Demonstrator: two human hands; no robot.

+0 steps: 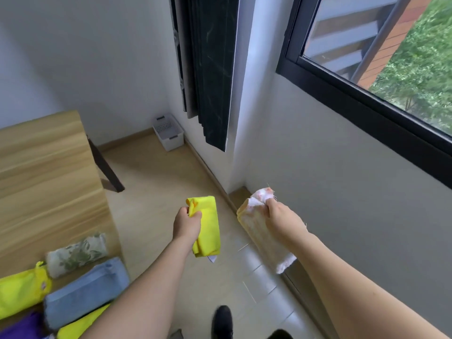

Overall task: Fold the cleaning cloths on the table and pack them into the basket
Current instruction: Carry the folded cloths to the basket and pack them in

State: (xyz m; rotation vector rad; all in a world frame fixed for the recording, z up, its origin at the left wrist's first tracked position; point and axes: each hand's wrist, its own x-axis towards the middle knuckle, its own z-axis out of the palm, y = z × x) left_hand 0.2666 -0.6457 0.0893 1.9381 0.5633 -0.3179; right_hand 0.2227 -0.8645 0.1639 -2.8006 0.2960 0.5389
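My left hand (187, 222) grips a folded bright yellow cloth (208, 228) held out over the floor. My right hand (281, 218) grips a folded pale orange and white cloth (256, 228) beside it, near the wall. A white slatted basket (168, 132) stands on the floor in the far corner, under the dark curtain. On the wooden table (44, 172) at the left lie more folded cloths: a leaf-patterned one (77, 253), a blue one (85, 289), yellow ones (19, 294) and a purple one (22, 326).
A dark curtain (210, 69) hangs above the basket. A window (381, 57) and grey wall run along the right. A dark table leg (105, 167) slants down to the light wood floor. My black shoe (221, 321) shows at the bottom.
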